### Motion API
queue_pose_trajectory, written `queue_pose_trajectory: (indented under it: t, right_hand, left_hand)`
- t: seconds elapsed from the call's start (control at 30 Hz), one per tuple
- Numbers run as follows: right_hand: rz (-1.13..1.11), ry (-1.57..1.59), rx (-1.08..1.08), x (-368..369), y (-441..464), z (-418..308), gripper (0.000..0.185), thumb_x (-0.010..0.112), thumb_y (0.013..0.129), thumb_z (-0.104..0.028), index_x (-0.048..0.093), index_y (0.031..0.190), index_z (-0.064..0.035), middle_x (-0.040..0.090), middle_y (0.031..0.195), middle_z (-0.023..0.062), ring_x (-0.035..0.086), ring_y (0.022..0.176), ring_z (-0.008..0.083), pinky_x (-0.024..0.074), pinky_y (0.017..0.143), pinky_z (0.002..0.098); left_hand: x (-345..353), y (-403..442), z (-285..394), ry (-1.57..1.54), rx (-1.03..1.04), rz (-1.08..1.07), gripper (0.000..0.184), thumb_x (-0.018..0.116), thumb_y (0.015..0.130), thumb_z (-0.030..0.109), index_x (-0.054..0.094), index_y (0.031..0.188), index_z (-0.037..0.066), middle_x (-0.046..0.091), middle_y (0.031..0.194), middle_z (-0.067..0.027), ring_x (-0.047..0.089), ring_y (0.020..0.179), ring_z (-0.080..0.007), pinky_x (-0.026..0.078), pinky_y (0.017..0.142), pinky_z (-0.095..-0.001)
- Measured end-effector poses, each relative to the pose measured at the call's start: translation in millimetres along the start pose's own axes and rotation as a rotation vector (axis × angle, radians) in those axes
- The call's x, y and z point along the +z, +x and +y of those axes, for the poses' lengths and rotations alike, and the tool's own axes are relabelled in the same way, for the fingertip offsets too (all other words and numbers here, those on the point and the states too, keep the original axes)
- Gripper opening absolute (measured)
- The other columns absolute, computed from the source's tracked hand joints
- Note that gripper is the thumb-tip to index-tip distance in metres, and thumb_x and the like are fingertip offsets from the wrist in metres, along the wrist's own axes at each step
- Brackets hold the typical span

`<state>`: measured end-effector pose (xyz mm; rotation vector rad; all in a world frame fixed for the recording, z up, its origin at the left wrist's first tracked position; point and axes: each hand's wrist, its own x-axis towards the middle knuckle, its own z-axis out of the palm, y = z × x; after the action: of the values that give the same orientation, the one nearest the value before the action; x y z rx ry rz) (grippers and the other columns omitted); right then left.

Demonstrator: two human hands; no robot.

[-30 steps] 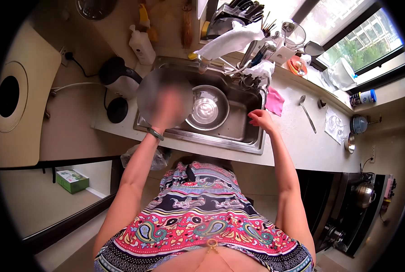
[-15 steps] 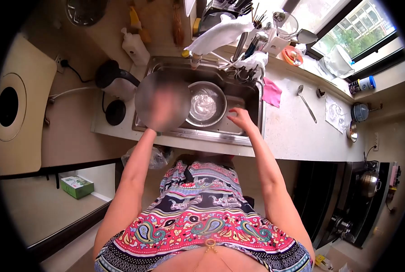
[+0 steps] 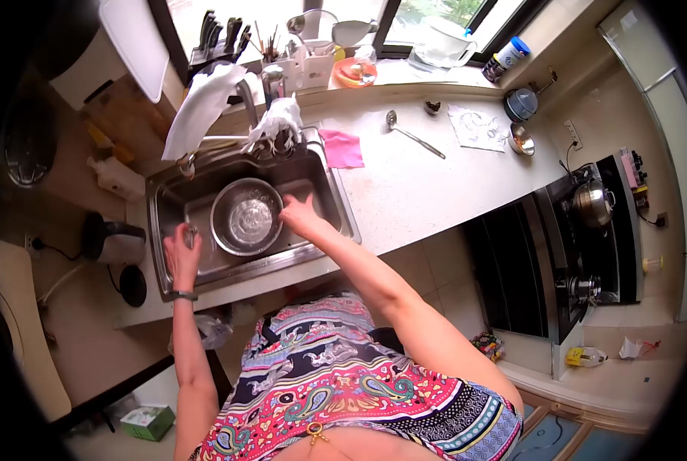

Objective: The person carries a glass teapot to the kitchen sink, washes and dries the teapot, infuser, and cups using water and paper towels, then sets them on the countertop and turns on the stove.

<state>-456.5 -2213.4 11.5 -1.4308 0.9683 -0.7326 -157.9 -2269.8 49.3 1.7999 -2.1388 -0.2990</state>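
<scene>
A round metal basin (image 3: 248,218) with clear water in it sits in the stainless steel sink (image 3: 240,274). At the basin's right rim is my right hand (image 3: 303,217), its fingertips closed against the edge and partly hidden. To the left of the basin, over the sink's left side, my left hand (image 3: 180,257) has curled fingers around something small and greyish. I cannot make out what that is. A dark band circles my left wrist. White cloths (image 3: 203,107) hang over the faucet behind the basin.
A pink cloth (image 3: 342,148) lies right of the sink, with a ladle (image 3: 414,134) and a paper sheet (image 3: 478,127) farther along the counter. An electric kettle (image 3: 114,238) stands left. Knives (image 3: 219,37) and an orange dish (image 3: 355,72) are by the window.
The view has turned to the right. My left hand, blurred before, now shows clearly at the sink's left side. My right hand has come in against the basin's rim.
</scene>
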Motion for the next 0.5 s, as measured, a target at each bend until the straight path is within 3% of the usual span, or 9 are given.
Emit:
queue_pose_trajectory:
  t: [0.03,0.1,0.23,0.3,0.33,0.37,0.4,0.47,0.5]
  right_hand:
    - [0.171,-0.574,0.179,-21,-2,-1,0.031,0.064,0.084,-0.034,0.07,0.1,-0.0081,0.069,0.1,0.0115,0.066,0.097,0.0253,0.0499,0.089,0.0438]
    - [0.05,-0.183,-0.02,-40,-23,-65,0.033,0.063,0.086,-0.033,0.067,0.106,-0.0076,0.068,0.103,0.0111,0.066,0.097,0.0235,0.0508,0.088,0.0386]
    - [-0.368,0.797,-0.28,-73,-76,-165,0.046,0.056,0.094,-0.036,0.054,0.121,0.002,0.063,0.115,0.018,0.064,0.103,0.0281,0.0517,0.089,0.0372]
    - [-0.533,1.061,-0.299,-90,-85,-140,0.037,0.052,0.096,-0.032,0.06,0.114,-0.0005,0.067,0.105,0.0145,0.067,0.094,0.0295,0.0541,0.082,0.0401]
    - [-0.286,0.668,-0.079,-99,-70,-102,0.032,0.053,0.096,-0.03,0.063,0.109,-0.0024,0.069,0.099,0.0135,0.067,0.093,0.0289,0.0538,0.081,0.0399]
    - [-0.046,0.277,0.132,-103,-64,-60,0.029,0.055,0.095,-0.029,0.067,0.104,-0.0043,0.07,0.092,0.0125,0.067,0.092,0.0284,0.0534,0.08,0.0398]
    - [-0.067,0.279,0.137,-112,-80,-36,0.029,0.055,0.095,-0.029,0.067,0.104,-0.0043,0.07,0.092,0.0125,0.067,0.092,0.0284,0.0534,0.08,0.0398]
    - [0.091,-0.759,-0.136,-142,-103,-22,0.021,0.061,0.088,-0.027,0.072,0.092,-0.0095,0.07,0.085,0.011,0.068,0.082,0.0246,0.0523,0.078,0.0365]
    - [0.053,-0.37,0.051,-151,-123,-64,0.024,0.059,0.091,-0.029,0.069,0.098,-0.0075,0.07,0.092,0.0106,0.068,0.086,0.0252,0.0533,0.077,0.0351]
  left_hand:
    - [40,14,-52,-0.235,0.077,0.134,0.036,0.061,0.09,0.033,0.051,0.118,0.013,0.053,0.088,-0.0107,0.057,0.081,-0.0243,0.049,0.076,-0.0362]
    - [-32,4,-1,-1.185,-0.441,-0.15,0.033,0.049,0.096,0.041,0.047,0.119,0.018,0.053,0.095,-0.0048,0.062,0.076,-0.0166,0.053,0.059,-0.03]
    - [-97,-6,86,-1.861,-0.344,-0.015,0.039,0.047,0.096,0.044,0.045,0.126,0.019,0.056,0.106,-0.0102,0.062,0.093,-0.0224,0.057,0.074,-0.0373]
    - [-75,-5,96,-1.755,-0.337,-0.092,0.039,0.048,0.095,0.043,0.046,0.125,0.019,0.057,0.106,-0.0105,0.061,0.092,-0.0223,0.056,0.075,-0.0368]
    - [-54,-5,92,-1.642,-0.351,-0.16,0.038,0.05,0.095,0.043,0.048,0.124,0.018,0.057,0.107,-0.0108,0.061,0.091,-0.0222,0.056,0.075,-0.0363]
    - [1,9,61,-0.823,-0.207,0.024,0.037,0.056,0.092,0.04,0.051,0.12,0.016,0.056,0.108,-0.0102,0.059,0.092,-0.0218,0.052,0.075,-0.0356]
    - [13,-9,70,-0.82,-0.226,0.034,0.037,0.056,0.092,0.04,0.051,0.12,0.016,0.056,0.108,-0.0102,0.059,0.092,-0.0218,0.052,0.075,-0.0356]
    - [17,-12,89,0.087,-0.091,0.152,0.036,0.059,0.092,0.035,0.052,0.119,0.013,0.056,0.114,-0.0081,0.054,0.105,-0.0218,0.049,0.076,-0.0347]
    - [41,-2,41,-0.748,-0.165,0.154,0.038,0.057,0.093,0.039,0.051,0.12,0.014,0.057,0.118,-0.0093,0.056,0.104,-0.0228,0.051,0.079,-0.0353]
